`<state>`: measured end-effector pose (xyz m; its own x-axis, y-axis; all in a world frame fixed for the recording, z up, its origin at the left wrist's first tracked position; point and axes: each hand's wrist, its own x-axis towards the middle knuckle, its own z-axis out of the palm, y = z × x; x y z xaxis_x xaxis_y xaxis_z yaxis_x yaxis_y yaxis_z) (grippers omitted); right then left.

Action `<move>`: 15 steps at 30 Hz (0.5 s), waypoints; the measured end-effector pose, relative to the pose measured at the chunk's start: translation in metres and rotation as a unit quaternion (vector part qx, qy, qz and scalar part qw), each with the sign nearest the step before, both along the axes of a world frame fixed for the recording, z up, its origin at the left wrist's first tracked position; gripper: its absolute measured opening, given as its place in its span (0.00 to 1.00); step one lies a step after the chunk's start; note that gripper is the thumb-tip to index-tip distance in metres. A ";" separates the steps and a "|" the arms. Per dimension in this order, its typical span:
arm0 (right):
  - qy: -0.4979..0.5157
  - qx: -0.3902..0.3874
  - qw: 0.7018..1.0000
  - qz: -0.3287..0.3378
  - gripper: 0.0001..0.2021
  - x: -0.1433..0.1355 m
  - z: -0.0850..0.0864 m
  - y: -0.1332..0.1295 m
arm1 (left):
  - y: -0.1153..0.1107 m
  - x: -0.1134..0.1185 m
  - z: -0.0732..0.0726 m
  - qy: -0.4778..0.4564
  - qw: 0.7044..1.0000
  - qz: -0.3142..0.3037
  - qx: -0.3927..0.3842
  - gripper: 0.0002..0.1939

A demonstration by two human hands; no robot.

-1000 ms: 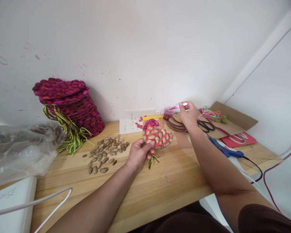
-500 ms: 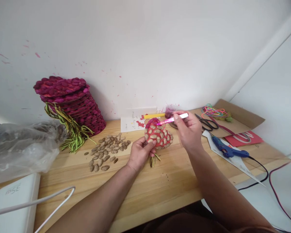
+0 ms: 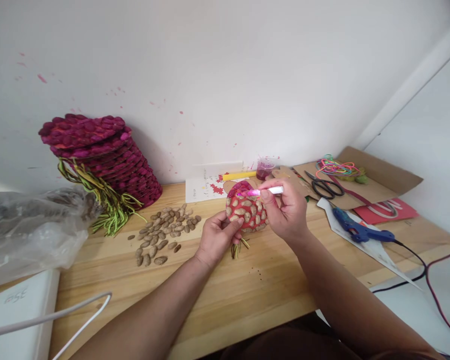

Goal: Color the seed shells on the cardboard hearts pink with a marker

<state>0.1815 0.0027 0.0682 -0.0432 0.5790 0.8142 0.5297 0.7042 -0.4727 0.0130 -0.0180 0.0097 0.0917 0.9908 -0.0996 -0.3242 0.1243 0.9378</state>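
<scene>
Plaque [image 3: 244, 210] of peanuts on a red backing is in the middle of the scene, over the table [image 3: 225, 300]. Its far part is painted magenta; the nuts nearer the person are pale, and green cords [image 3: 237, 249] trail from its near edge. The left hand [image 3: 218, 239] grasps it at the near left edge, thumb on top. The right hand [image 3: 288, 210] grips a white brush [image 3: 275, 190] between thumb and fingers, pink bristles pointing left to the painted part; whether they press on it cannot be told.

Loose peanuts [image 3: 168, 230] lie to the left of the left hand. Farther left, a stack [image 3: 105, 155] of magenta pieces leans by the wall [image 3: 210, 60], yellow-green cords hanging down its front. A clear bag [image 3: 33, 235] and a white box [image 3: 22, 310] are at the left, the box nearer. On the far side, a cup [image 3: 264, 171] of dark pink paint stands beside a yellow stick [image 3: 239, 176], which lies over white paper [image 3: 200, 187]. To the right are scissors [image 3: 326, 189], bright string [image 3: 335, 167] on cardboard [image 3: 384, 172], a red card [image 3: 403, 214] and, nearer, a blue glue gun [image 3: 360, 231].
</scene>
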 end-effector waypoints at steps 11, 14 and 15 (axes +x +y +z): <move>-0.043 0.023 0.999 -0.007 0.04 -0.002 0.005 -0.002 | 0.000 0.000 -0.001 0.011 1.000 -0.003 0.021 0.21; -0.049 0.029 0.998 -0.012 0.04 -0.001 0.005 -0.001 | 0.000 0.000 -0.001 0.012 1.000 -0.004 0.022 0.21; -0.050 0.031 0.998 -0.014 0.04 -0.001 0.004 -0.001 | 0.000 0.000 -0.002 0.011 1.000 -0.004 0.021 0.21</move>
